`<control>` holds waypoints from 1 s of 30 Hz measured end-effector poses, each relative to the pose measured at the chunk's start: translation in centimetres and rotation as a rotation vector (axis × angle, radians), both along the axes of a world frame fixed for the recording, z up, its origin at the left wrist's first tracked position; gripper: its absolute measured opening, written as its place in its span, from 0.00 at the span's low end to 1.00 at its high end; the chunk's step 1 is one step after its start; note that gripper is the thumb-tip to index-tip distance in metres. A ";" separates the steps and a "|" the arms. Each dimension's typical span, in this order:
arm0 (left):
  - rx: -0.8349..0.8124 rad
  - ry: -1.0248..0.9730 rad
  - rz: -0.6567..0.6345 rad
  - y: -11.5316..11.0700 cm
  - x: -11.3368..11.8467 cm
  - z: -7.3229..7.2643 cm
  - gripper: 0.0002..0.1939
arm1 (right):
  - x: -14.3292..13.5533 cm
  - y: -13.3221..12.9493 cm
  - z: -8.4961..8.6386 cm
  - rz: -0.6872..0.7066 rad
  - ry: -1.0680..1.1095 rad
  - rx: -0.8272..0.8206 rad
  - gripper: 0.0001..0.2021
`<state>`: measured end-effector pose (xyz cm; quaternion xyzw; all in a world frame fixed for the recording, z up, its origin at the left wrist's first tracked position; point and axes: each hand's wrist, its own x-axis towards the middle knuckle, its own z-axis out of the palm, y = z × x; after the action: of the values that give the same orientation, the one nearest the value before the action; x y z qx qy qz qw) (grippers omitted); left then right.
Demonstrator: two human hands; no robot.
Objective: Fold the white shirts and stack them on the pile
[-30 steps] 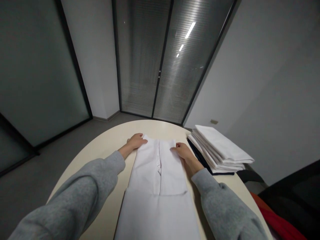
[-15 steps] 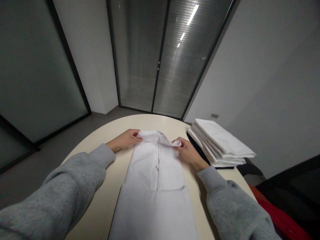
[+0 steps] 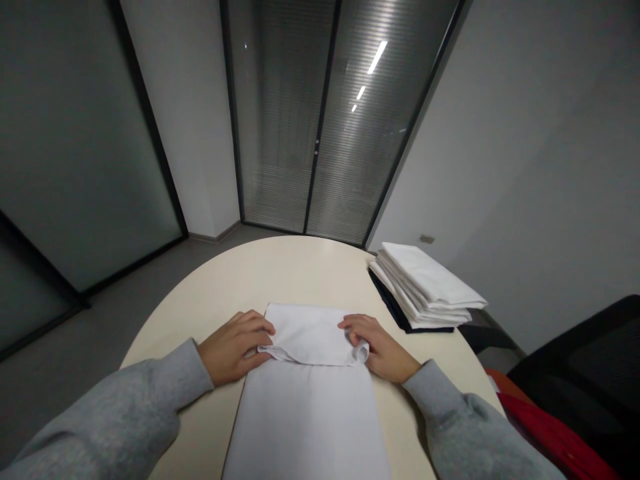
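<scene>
A white shirt [image 3: 310, 413] lies lengthwise in front of me, its far part doubled back toward me into a flat flap. At the flap's left edge, my left hand [image 3: 239, 345] is closed on the cloth, fingers above and thumb below. My right hand [image 3: 373, 343] grips the opposite edge with bent fingers, and the fabric curls up beside them. The collar and the buttons are hidden under the fold. The near end of the shirt runs out of view at the bottom.
The round cream table [image 3: 200, 293] carries a stack of folded white cloths [image 3: 425, 280] at the right, on a dark flat piece [image 3: 385, 300]. Beyond the table's right edge are a black chair [image 3: 590, 367] and a red item [image 3: 555, 433]. Glass doors [image 3: 310, 120] stand behind.
Both hands have drawn the shirt's far end toward me and folded it over. The collar and button placket, visible before, are covered now. The view has tilted slightly up.
</scene>
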<state>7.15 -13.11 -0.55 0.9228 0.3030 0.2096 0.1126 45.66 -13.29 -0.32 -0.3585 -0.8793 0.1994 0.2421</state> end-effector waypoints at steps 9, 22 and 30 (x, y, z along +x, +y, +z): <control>-0.011 0.056 -0.015 -1.1 -0.3 0.4 0.14 | -0.3 -1.5 2.2 -0.044 -0.331 0.147 0.19; 0.069 0.221 0.072 -7.0 2.2 -0.2 0.41 | -2.1 -7.3 2.6 -0.089 -0.317 0.034 0.14; -0.018 0.275 0.088 -7.3 3.9 -0.6 0.42 | -3.7 -3.5 4.9 -0.205 -0.353 0.055 0.15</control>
<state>11.02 -20.39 -1.18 0.9276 0.3575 0.0831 0.0689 41.95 -16.75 4.62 -0.4685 -0.8722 0.0835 0.1129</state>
